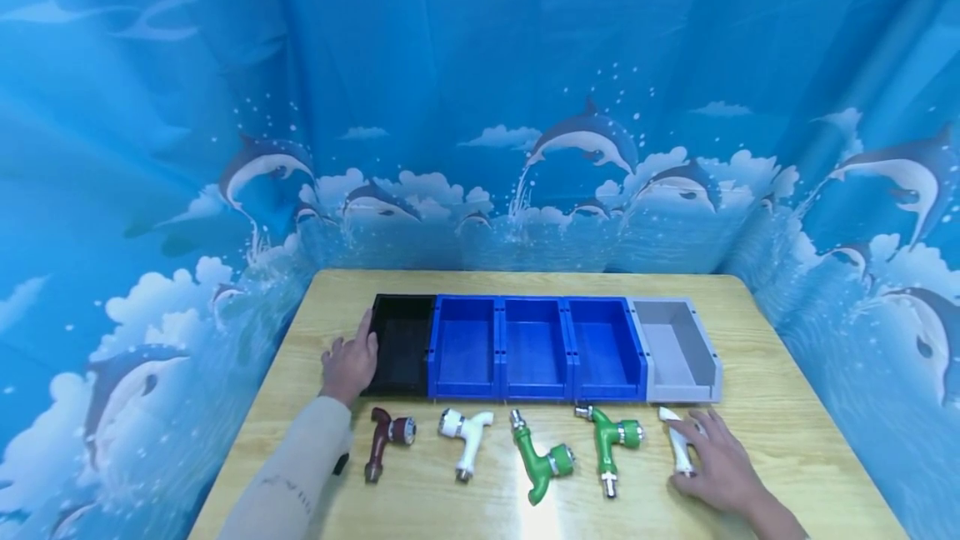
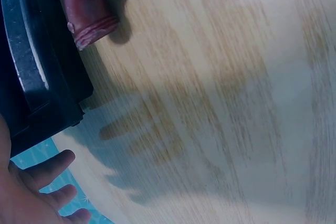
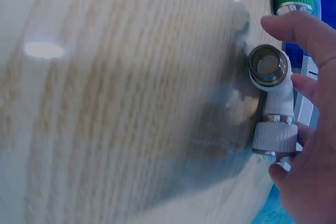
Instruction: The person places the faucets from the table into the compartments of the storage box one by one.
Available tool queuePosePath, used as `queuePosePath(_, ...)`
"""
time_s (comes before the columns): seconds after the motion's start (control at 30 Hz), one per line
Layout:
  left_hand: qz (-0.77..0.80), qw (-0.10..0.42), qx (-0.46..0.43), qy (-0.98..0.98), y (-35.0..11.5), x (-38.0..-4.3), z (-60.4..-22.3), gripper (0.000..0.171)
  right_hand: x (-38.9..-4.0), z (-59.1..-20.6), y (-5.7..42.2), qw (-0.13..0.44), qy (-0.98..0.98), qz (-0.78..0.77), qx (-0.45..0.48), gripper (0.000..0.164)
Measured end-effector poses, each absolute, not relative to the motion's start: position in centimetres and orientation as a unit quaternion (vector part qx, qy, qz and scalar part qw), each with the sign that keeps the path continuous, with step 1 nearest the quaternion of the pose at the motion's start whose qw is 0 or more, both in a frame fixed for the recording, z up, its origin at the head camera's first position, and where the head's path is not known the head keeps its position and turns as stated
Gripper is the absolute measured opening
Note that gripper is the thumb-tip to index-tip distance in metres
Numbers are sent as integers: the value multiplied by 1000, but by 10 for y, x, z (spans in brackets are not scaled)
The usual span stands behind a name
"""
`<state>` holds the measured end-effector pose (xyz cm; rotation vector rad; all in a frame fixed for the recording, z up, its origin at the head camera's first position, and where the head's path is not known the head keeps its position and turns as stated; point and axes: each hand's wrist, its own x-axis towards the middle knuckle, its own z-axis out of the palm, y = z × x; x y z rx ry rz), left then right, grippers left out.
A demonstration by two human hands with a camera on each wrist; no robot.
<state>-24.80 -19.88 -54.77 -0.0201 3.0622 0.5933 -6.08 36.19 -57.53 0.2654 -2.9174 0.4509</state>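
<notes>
In the head view my left hand [image 1: 350, 366] rests at the left side of the black bin [image 1: 403, 346], its index finger stretched along the bin's wall. The left wrist view shows its fingers spread beside the bin's corner. My right hand [image 1: 716, 461] reaches over a white tap [image 1: 679, 446] at the right end of the row. In the right wrist view the fingers lie along the far side of this tap, and the thumb stands apart from it. A dark red tap [image 1: 381, 442] lies nearest to my left hand.
Between the hands lie another white tap [image 1: 468, 442] and two green taps [image 1: 534, 458], [image 1: 609, 446]. Behind them stand three blue bins [image 1: 532, 391] and a grey bin [image 1: 684, 393], joined in a row with the black one. A dolphin-print curtain [image 1: 480, 107] surrounds the wooden table [image 1: 780, 407].
</notes>
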Motion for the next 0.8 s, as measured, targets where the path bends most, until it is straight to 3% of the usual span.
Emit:
queuePosePath(0.27,186,19,-9,982,-198,-247,-546,54,-63,-570,367,58,-979,146,127,84)
queuePosePath(0.5,176,18,0,984,-200,-248,-547,53,-65,-566,369,67,-976,133,162,86)
queuePosePath(0.8,145,-24,34,988,-201,-251,-551,53,-69,-558,368,-3,-980,138,141,89)
